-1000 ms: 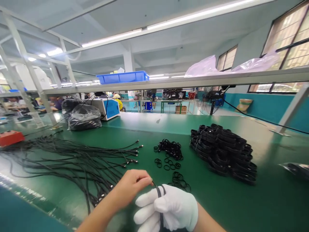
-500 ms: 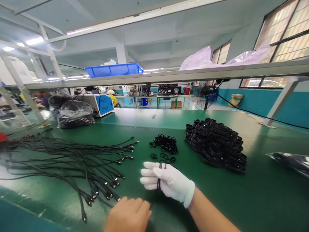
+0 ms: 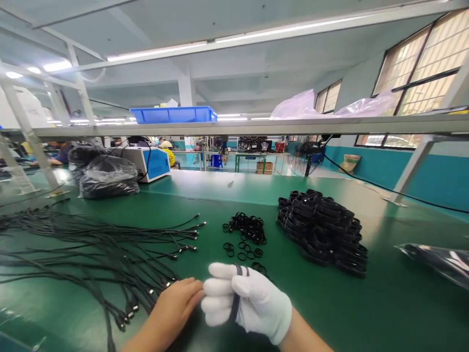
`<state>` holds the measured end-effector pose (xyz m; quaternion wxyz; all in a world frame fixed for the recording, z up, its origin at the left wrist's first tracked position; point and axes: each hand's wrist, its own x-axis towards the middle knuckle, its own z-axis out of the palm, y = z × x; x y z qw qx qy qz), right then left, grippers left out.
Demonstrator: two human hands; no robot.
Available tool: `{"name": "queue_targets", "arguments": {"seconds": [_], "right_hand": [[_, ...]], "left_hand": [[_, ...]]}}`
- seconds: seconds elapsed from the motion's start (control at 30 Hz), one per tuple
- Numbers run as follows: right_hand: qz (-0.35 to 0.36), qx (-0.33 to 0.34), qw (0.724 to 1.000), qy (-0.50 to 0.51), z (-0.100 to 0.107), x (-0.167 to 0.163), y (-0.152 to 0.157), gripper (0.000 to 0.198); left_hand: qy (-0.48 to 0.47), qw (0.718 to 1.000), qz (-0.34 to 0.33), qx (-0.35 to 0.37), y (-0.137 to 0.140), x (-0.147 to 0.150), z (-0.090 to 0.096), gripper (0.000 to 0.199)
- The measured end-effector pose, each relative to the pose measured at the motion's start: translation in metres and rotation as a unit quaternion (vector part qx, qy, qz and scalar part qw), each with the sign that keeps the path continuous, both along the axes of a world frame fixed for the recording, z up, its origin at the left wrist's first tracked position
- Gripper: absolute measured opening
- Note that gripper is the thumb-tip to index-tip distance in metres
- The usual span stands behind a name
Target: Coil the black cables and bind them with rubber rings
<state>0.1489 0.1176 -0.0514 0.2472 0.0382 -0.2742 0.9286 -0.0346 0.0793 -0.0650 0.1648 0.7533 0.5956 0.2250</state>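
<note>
The right hand (image 3: 249, 303), in a white glove, is closed into a loose fist low in the middle of the view, above the green table (image 3: 366, 303). A black cable (image 3: 235, 300) is wound round its fingers: the strands cross the glove from the top knuckles down over the curled fingers, so the cable sits on the hand itself, gripped there. The bare left hand (image 3: 176, 305) lies just to the left of the glove, its fingertips touching or almost touching the gloved fingers. Its fingers are stretched out flat rather than clenched, and whether they pinch an end of the cable cannot be told, since that spot is hidden between the two hands.

Further left on the table, a spread of loose black cables (image 3: 91, 249) fans out, their plug ends pointing toward the hands. Just beyond the glove lies a scatter of small black rings (image 3: 245, 234), some heaped, some single. To the right of those, well apart from the hands, stands a pile of coiled cable bundles (image 3: 322, 232). At the far left of the table are dark plastic bags (image 3: 106, 176) beside a white and blue machine (image 3: 150, 164). A blue bin (image 3: 174, 114) rests on the shelf (image 3: 330, 126) overhead.
</note>
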Motion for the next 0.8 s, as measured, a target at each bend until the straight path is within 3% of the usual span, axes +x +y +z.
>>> {"name": "queue_targets", "arguments": {"seconds": [0.13,0.23,0.33,0.4,0.5,0.57,0.67,0.8], "right_hand": [[-0.085,-0.004,0.996,0.011,0.009,0.002,0.009,0.032],[-0.132,0.015,0.99,-0.056,0.002,0.001,0.012,0.035],[-0.153,0.036,0.977,-0.147,-0.007,-0.001,0.009,0.044],[-0.117,0.066,0.974,-0.181,-0.013,-0.002,0.004,0.042],[0.009,0.108,0.978,-0.179,-0.02,-0.003,-0.004,0.041],[0.097,0.102,0.977,-0.162,-0.025,-0.003,-0.009,0.046],[0.158,0.077,0.974,-0.146,-0.029,-0.007,-0.016,0.05],[0.134,0.031,0.987,-0.085,-0.022,-0.015,-0.019,0.035]], "left_hand": [[0.142,0.987,-0.006,0.077,-0.027,0.004,-0.017,0.026],[0.22,0.965,-0.026,0.141,-0.042,0.022,-0.017,0.024],[0.246,0.954,-0.026,0.17,-0.044,0.036,0.001,0.022],[0.241,0.958,-0.033,0.151,-0.04,0.035,0.021,0.014],[0.161,0.982,-0.061,0.072,-0.027,0.022,0.053,0.006],[0.019,0.997,-0.073,-0.014,-0.016,0.012,0.064,0.007],[-0.175,0.973,-0.069,-0.132,-0.004,0.004,0.055,0.013],[-0.228,0.966,-0.032,-0.12,-0.001,0.005,0.023,0.017]]}}
